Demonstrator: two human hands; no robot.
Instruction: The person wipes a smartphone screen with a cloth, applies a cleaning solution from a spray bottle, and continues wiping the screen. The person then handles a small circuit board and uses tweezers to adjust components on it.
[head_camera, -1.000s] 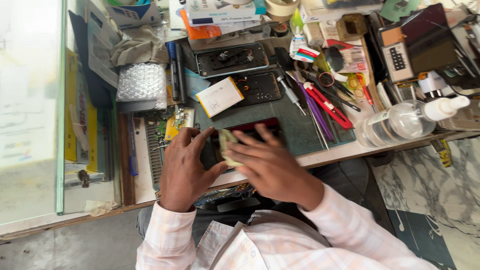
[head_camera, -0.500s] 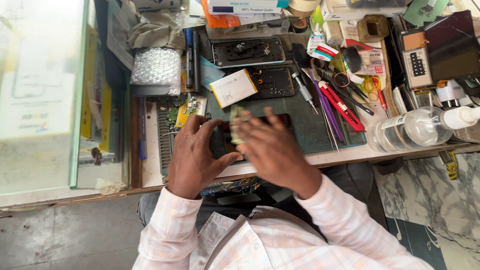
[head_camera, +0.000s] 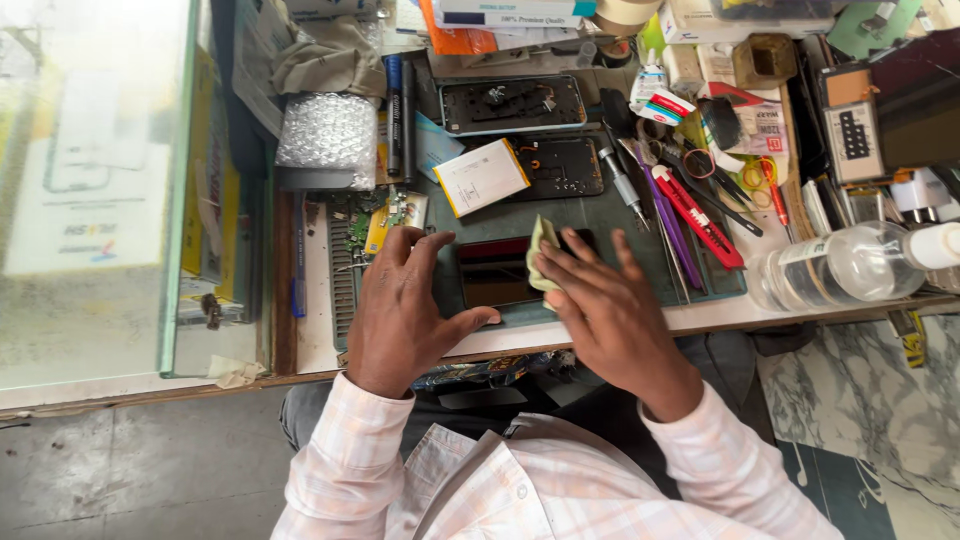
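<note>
At the bench's near edge the left hand (head_camera: 400, 300) lies flat, fingers spread, steadying the left end of the dark phone screen (head_camera: 495, 272), whose long axis runs left-right, while the right hand (head_camera: 600, 305) presses a pale cloth (head_camera: 541, 250) onto its right end.

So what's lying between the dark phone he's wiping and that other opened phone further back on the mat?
In the head view, a white battery pack lies between the dark phone and the opened phone, beside a second opened phone.
</note>
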